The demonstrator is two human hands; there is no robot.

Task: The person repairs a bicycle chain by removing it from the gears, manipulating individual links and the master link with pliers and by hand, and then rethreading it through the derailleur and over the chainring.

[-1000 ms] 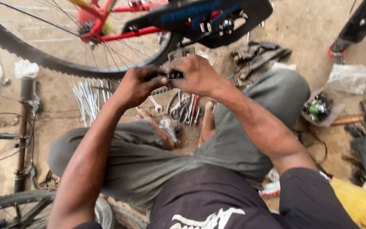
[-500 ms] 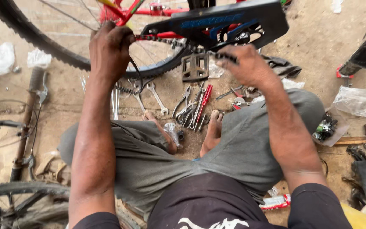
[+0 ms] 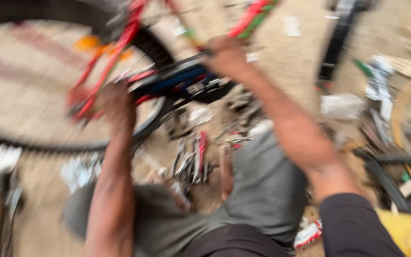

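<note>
Picture very blurry. Red bike frame [image 3: 120,52] up front, above ground, big black wheel [image 3: 153,123] behind it. Left hand [image 3: 117,102] on red frame near wheel middle; fingers look curled on it, hard to be sure. Right hand [image 3: 227,57] higher up, at dark blue chain cover [image 3: 181,81]; cannot tell how fingers sit. Tools [image 3: 193,159] lie on dirt between person's knees.

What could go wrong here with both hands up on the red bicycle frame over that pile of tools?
The left hand sits by the spoked rear wheel; fingers might get caught if it turns. The right hand grips the red bicycle frame higher up; if it slips, the bike could drop onto the metal tools and bare foot.
</note>
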